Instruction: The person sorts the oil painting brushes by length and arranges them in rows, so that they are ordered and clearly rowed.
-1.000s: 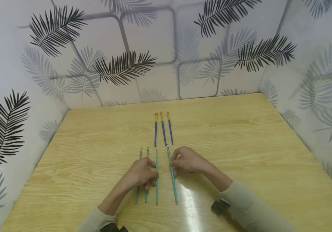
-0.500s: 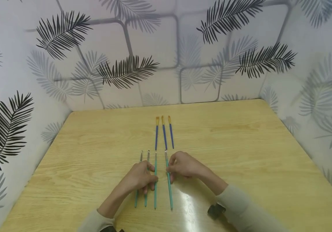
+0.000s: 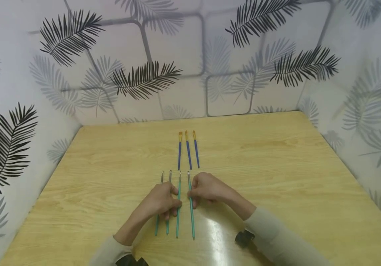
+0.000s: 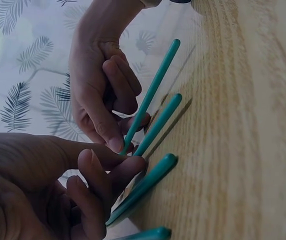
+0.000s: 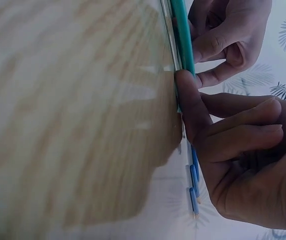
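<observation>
Several green-handled paintbrushes lie side by side in a near row on the table. My right hand (image 3: 208, 187) pinches the rightmost green paintbrush (image 3: 192, 221) between thumb and finger, as the right wrist view also shows at the green handle (image 5: 183, 37). My left hand (image 3: 162, 201) pinches the green paintbrush just left of it (image 3: 178, 225); in the left wrist view its handle (image 4: 159, 125) rises from between thumb and finger. Two more green paintbrushes, one of them here (image 3: 167, 227), run partly hidden beneath the left hand.
Beyond the hands, three blue paintbrushes (image 3: 188, 153) with orange-tan bristles lie in a row, bristles pointing away. The wooden table (image 3: 260, 147) meets a leaf-patterned wall covering (image 3: 177, 48) at the back and sides. A glare streak (image 3: 217, 240) shows near the front.
My right hand has moved left with its green paintbrush, bringing it closer to the others and nearly parallel with them. The left hand stays in about the same place.
</observation>
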The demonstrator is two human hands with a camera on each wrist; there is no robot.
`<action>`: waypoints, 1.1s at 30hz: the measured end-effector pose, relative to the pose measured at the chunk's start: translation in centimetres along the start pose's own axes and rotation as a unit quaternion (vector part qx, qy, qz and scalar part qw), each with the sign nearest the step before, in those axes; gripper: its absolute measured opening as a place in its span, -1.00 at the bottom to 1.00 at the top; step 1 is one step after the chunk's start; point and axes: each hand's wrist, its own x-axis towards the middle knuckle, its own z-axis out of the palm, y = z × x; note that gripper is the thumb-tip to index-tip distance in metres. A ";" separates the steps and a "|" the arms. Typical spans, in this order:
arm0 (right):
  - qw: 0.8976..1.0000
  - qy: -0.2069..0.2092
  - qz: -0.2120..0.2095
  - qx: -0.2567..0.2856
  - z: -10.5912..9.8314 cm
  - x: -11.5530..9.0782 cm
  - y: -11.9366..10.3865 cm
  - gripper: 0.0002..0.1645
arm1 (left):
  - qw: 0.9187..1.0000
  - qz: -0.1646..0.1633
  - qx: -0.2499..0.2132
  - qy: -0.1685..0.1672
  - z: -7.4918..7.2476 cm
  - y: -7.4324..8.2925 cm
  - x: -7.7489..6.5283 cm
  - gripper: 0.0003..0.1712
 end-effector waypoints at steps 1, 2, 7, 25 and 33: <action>1.000 -0.001 -0.002 0.001 0.0 0.1 0.0 -0.82 | 1.000 0.001 0.004 0.002 0.0 0.0 0.0 -0.73; 1.000 -0.002 -0.007 0.002 0.0 0.1 -0.1 -0.82 | 1.000 0.002 0.009 0.005 -0.1 0.1 0.0 -0.76; 1.000 -0.011 -0.025 0.007 0.1 0.3 -0.4 -0.80 | 0.999 0.007 0.028 0.016 -0.1 0.1 0.0 -0.71; 1.000 -0.010 -0.015 0.025 0.3 0.8 -0.4 -0.78 | 0.997 0.030 0.052 0.042 0.1 0.3 -0.1 -0.85; 1.000 -0.011 -0.001 0.028 0.4 1.2 -0.2 -0.80 | 0.998 0.016 0.054 0.041 0.2 0.2 -0.1 -0.80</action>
